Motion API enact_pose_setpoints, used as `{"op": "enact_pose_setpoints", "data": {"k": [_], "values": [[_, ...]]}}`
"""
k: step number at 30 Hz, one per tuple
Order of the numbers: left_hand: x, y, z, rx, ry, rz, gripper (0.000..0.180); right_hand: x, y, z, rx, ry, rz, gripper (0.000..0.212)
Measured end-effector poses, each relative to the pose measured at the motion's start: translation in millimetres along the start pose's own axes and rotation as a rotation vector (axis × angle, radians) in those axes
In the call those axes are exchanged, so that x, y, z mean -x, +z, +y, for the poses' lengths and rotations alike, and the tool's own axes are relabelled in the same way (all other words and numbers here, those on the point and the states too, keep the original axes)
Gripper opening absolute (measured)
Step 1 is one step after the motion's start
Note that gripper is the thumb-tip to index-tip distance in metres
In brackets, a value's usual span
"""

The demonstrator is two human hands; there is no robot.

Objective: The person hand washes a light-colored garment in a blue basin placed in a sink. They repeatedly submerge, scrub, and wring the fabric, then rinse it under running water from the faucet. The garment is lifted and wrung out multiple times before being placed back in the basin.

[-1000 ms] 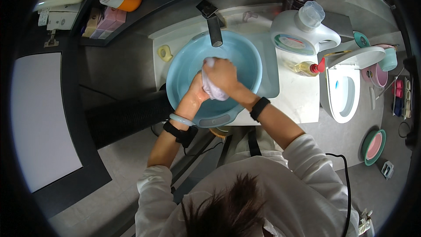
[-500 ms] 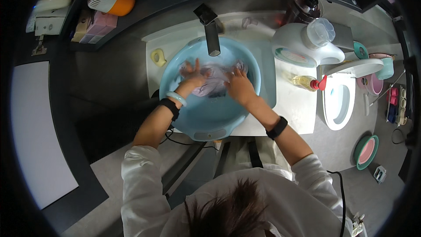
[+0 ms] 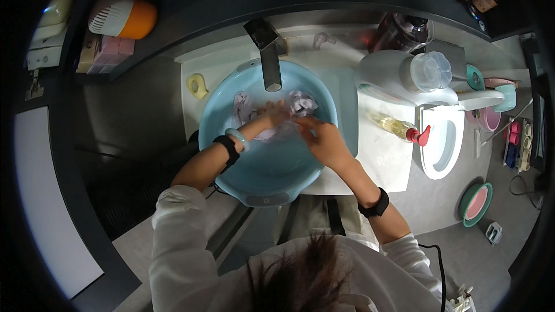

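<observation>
A light blue plastic basin holds water and a wet, pale lilac-grey cloth. One bunched part of the cloth lies at the far right of the water. My left hand is in the basin over the middle of the cloth, its fingers smeared by motion and partly under water. My right hand is just right of it, with fingers bent and drawn towards the thumb at the cloth's near edge; whatever is between the fingertips is hidden. Over the basin's far side hangs a dark square faucet.
Right of the basin stand a large grey detergent jug and a yellow liquid bottle with a red pump. A yellow ring-shaped item lies left of it. A dark shelf spans the back. A toilet stands at the right.
My left hand has moved right across the cloth, closer to my right hand. My right fingers have bent inward. The cloth has spread apart into separate bunches. The whole view has shifted slightly.
</observation>
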State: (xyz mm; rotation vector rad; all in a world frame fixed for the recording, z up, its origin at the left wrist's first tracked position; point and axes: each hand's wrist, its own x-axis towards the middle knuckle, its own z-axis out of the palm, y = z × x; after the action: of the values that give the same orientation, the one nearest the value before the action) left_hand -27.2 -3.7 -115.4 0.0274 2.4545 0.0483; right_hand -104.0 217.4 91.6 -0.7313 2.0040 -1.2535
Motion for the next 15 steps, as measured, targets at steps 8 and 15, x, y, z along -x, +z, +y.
{"op": "enact_pose_setpoints", "data": {"k": [8,15], "values": [[-3.1,11.1,-28.6,-0.324,0.169,-0.331,0.046,-1.1,0.4,-2.8,-0.122,-0.028,-0.033,0.020],[19.4,-1.4,-15.6,0.156,-0.173,-0.275,0.045,-0.8,1.3,0.0,-0.283,-0.024,-0.018,0.020]]}}
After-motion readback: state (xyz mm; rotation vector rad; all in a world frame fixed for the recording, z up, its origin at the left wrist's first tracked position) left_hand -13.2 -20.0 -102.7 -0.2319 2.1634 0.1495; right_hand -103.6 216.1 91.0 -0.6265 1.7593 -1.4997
